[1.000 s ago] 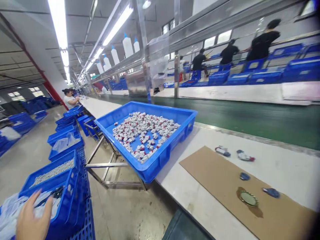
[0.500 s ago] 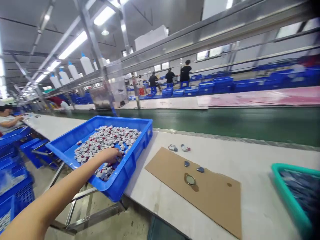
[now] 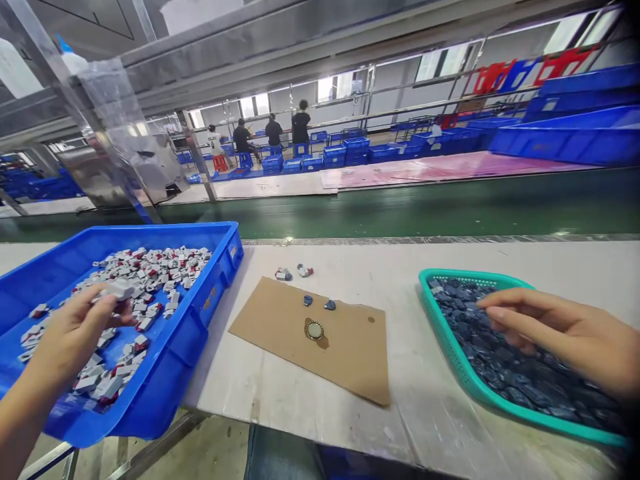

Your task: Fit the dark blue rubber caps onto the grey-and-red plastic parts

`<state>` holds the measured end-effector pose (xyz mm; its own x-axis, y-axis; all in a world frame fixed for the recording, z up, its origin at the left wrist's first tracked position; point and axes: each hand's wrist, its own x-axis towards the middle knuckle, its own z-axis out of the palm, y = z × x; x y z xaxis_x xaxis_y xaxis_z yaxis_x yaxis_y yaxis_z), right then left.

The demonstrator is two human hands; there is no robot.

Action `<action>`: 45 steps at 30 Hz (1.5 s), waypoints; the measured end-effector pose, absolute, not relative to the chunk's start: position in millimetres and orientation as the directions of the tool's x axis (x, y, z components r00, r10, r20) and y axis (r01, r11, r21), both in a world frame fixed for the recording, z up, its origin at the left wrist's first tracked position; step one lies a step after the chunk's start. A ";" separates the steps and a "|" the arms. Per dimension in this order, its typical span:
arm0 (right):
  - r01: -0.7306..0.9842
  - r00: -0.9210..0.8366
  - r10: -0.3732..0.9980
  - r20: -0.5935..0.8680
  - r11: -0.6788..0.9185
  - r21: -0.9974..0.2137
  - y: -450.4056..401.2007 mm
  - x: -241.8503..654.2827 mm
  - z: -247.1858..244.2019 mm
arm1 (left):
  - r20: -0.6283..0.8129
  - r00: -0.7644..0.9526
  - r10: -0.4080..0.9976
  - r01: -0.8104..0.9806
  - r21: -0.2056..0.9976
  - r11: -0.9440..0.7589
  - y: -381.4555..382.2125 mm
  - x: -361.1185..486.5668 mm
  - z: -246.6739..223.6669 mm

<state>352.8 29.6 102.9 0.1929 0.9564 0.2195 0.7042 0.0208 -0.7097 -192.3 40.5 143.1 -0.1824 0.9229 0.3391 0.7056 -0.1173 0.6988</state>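
Note:
My left hand (image 3: pixel 75 327) pinches a white-grey piece (image 3: pixel 119 289) above a blue tray (image 3: pixel 200 320) of small white and red pieces (image 3: pixel 150 267). On the right, my right hand (image 3: pixel 555 327) is over a green basket (image 3: pixel 450 353) of dark blue pieces (image 3: pixel 465 320); its thumb and fingertips are brought together, and what they hold, if anything, is too small to name. Between them lies a brown cardboard sheet (image 3: pixel 280 327) with two dark pieces (image 3: pixel 319 303) and a round metal-rimmed item (image 3: pixel 315 329). Two small assembled pieces (image 3: pixel 294 272) rest behind the cardboard.
The white table (image 3: pixel 350 427) runs along a green conveyor belt (image 3: pixel 380 210). A metal post (image 3: pixel 107 147) and a clear plastic sheet stand at the left. Several people (image 3: pixel 273 132) and blue crates (image 3: pixel 565 140) are beyond the belt.
The view has swung right. My left hand has lifted from the pieces in the tray with a white-grey piece. My right hand has come into view over the green basket.

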 end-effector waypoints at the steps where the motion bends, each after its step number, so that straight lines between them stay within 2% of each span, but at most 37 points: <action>1: 0.619 0.137 0.981 0.134 0.021 -0.785 28.4 336.0 107.9 | 0.417 -0.326 0.848 0.555 0.811 -0.185 32.5 -177.4 145.5; 2: 0.540 0.079 0.994 0.072 0.018 -0.842 27.7 317.9 112.0 | 0.419 -0.408 0.811 0.402 0.880 -0.253 25.4 -160.3 147.1; 5: 0.300 -0.062 0.997 -0.036 -0.016 -0.954 29.8 267.0 116.6 | 0.366 -0.385 0.847 0.105 0.929 -0.354 11.8 -102.2 144.0; 8: 0.186 -0.228 0.965 -0.127 -0.084 -0.979 35.3 234.0 112.1 | 0.252 -0.170 0.953 -0.160 0.947 -0.279 11.8 -47.5 124.3; 11: 0.185 -0.284 0.942 -0.181 -0.131 -0.974 39.0 217.4 105.3 | 0.098 0.013 0.995 -0.339 0.937 -0.088 21.6 -10.8 91.1; 13: 0.238 -0.266 0.944 -0.194 -0.131 -0.962 40.6 210.0 100.4 | 0.034 0.063 0.997 -0.347 0.938 -0.011 29.1 -0.2 67.7; 16: 0.347 -0.181 0.976 -0.124 -0.055 -0.936 45.3 200.1 91.1 | -0.066 0.121 0.990 -0.314 0.944 0.101 37.3 -0.3 38.9; 21: 0.466 -0.088 0.995 -0.043 0.003 -0.885 60.2 186.4 73.7 | -0.159 0.195 0.968 -0.253 0.945 0.206 41.6 -7.9 17.2; 26: 0.695 -0.235 0.964 0.122 0.255 -0.672 72.7 181.0 65.8 | -0.137 0.248 0.959 -0.115 0.979 0.170 39.6 -7.7 19.3; 29: 0.744 -0.362 0.928 0.091 0.346 -0.571 77.6 181.5 66.1 | -0.102 0.279 0.955 -0.022 0.993 0.112 37.9 -8.8 21.4; 31: 0.758 -0.437 0.899 0.041 0.393 -0.521 79.8 181.7 67.9 | -0.101 0.283 0.954 -0.021 0.994 0.111 37.2 -10.0 21.7; 35: 0.765 -0.500 0.865 0.035 0.461 -0.449 82.5 178.5 70.8 | -0.138 0.265 0.954 -0.128 0.976 0.177 36.4 -12.1 22.5; 39: 0.753 -0.521 0.851 0.066 0.494 -0.435 85.2 173.5 69.6 | -0.147 0.253 0.956 -0.299 0.928 0.222 35.9 -14.6 23.0; 45: 0.771 -0.547 0.835 0.054 0.528 -0.355 88.2 169.7 67.2 | -0.176 0.247 0.953 -0.564 0.774 0.289 36.3 -19.7 24.6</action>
